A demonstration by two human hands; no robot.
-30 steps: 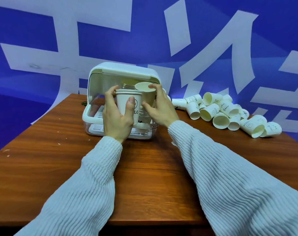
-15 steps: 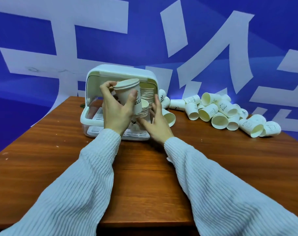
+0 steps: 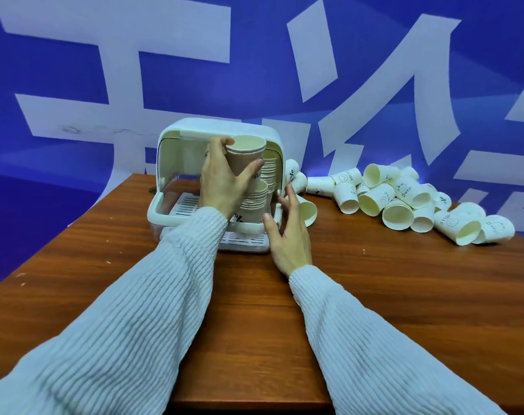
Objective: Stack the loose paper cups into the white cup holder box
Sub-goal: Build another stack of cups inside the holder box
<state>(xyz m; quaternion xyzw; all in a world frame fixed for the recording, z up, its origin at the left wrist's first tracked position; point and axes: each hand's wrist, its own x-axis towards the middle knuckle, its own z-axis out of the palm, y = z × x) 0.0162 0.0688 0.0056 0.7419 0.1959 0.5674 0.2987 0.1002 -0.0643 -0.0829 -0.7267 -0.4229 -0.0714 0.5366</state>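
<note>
The white cup holder box (image 3: 177, 151) stands open at the table's far middle, its lid raised. My left hand (image 3: 221, 181) grips a short stack of paper cups (image 3: 246, 154) upright inside the box opening, above a lower stack of cups (image 3: 253, 202) that stands in the box. A taller stack (image 3: 271, 172) fills the box's right side. My right hand (image 3: 287, 232) is open, fingers spread, at the box's front right corner and holds nothing. A single cup (image 3: 307, 209) lies on its side just behind that hand.
A pile of several loose paper cups (image 3: 404, 196) lies on its side across the wooden table (image 3: 404, 295) to the right of the box. A blue wall with large white characters rises behind. The table's near edge runs under my sleeves.
My left hand has carried its cup stack up and into the box opening. My right hand let go of its single cup, which now lies beside the box, and dropped to the box's corner.
</note>
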